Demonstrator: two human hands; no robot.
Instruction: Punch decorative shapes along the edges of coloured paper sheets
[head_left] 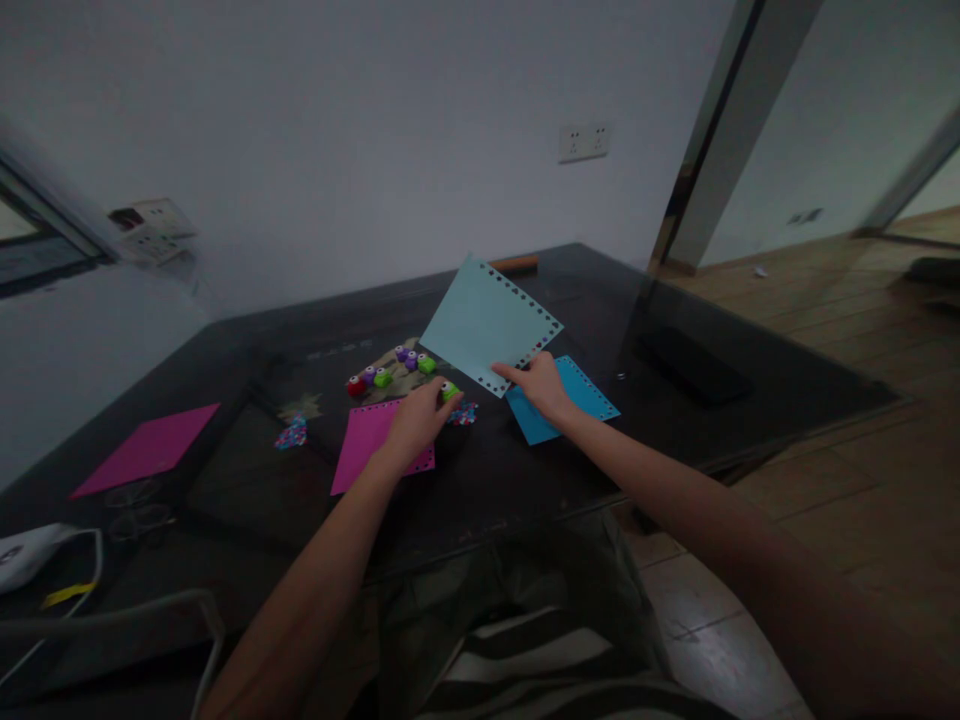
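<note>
My left hand point(422, 415) is closed around a small green craft punch point(448, 390), above the edge of a pink sheet point(367, 445) with holes along its border. My right hand point(541, 385) pinches a pale mint sheet point(487, 320) by its lower right edge. That sheet is held up at a tilt, with punched holes along two of its edges. Beneath the right hand lies a blue sheet point(577, 395), also punched at the border. More craft punches point(412, 358) in red, purple and green sit on a beige bag point(401, 378) behind the left hand. A pile of paper bits point(463, 413) lies between the hands.
Another pile of coloured bits point(292, 432) and a plain pink sheet point(150, 445) are at the left of the dark table point(480, 495). A flat black object point(694, 365) lies at the right. A white device with a cable point(30, 555) is at the near left.
</note>
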